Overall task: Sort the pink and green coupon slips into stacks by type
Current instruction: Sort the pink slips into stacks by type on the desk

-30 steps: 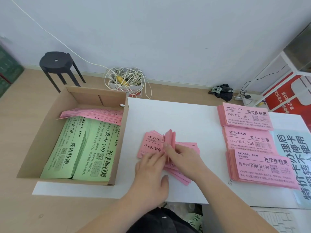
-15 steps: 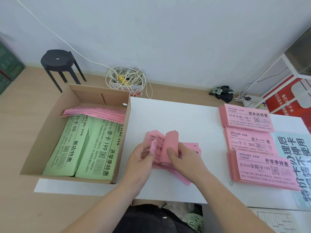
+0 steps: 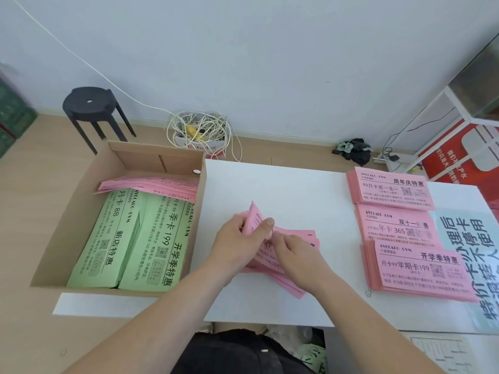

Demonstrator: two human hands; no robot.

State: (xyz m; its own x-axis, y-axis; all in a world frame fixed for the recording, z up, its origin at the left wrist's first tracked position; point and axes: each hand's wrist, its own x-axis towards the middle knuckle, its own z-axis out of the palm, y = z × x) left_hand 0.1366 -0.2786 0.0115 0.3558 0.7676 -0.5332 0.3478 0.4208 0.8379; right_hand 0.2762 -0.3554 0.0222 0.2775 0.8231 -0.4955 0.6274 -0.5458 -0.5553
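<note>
Cardboard box (image 3: 81,211): far left, its corner lapping the white table (image 3: 283,184); unchanged from half a second ago.
Green stacks (image 3: 151,238): two side by side in the box, lying flat.
Pink bundle (image 3: 151,183): fanned across the far ends of the green stacks, inside the box.
Left hand (image 3: 235,244): now alone pinches the raised pink slip (image 3: 255,217), thumb on its printed face, fingers behind.
Raised pink slip: stands tilted, shifted slightly left since the earlier frame, when both hands held it.
Loose pink pile (image 3: 299,238): on the table's middle, untidy, partly under both hands.
Right hand (image 3: 294,252): has let go of the slip and dropped onto the pile, fingers bent, tips on the top sheets; whether they grip one cannot be told.
Sorted pink stacks (image 3: 397,228): three in a column at the table's right, unmoved.
</note>
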